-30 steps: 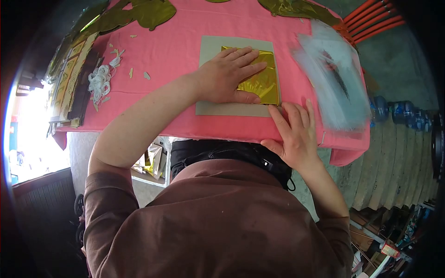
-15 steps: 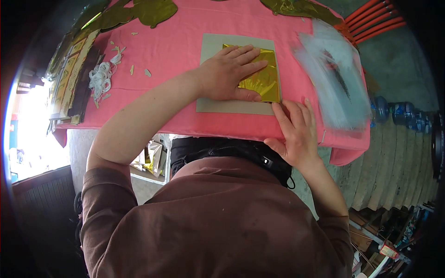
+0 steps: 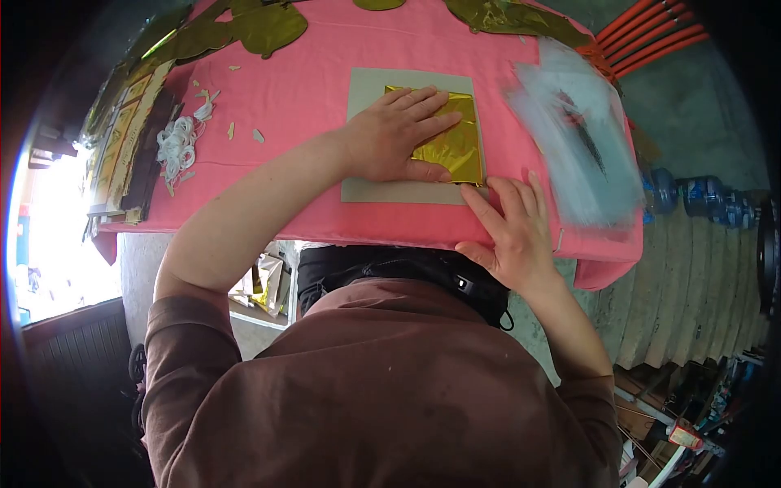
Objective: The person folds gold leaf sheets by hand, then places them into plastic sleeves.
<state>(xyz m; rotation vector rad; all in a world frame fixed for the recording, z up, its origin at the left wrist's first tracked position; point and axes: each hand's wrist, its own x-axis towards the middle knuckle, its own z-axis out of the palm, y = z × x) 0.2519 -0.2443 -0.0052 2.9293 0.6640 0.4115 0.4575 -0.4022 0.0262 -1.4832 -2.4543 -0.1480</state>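
A square of shiny gold foil (image 3: 460, 146) lies on a grey board (image 3: 370, 89) in front of me on the pink tablecloth (image 3: 277, 187). My left hand (image 3: 399, 137) rests flat on the foil's left part with its fingers spread, hiding that side. At the lower right corner of the foil is my right hand (image 3: 511, 228), fingers apart and stretched forward, the index fingertip right at the board's near edge. The right hand's thumb reaches over the table's front edge.
Clear plastic sleeves (image 3: 582, 146) lie to the right. On the left are white elastic loops (image 3: 176, 146), small scraps and a stack of boards (image 3: 134, 138). Gold cut shapes (image 3: 268, 28) lie along the far edge. Water bottles (image 3: 708, 195) stand on the floor at right.
The board and foil sit slightly lower and further left in the view, as does the rest of the table. The right hand's index finger has shifted a little left; both hands keep their poses.
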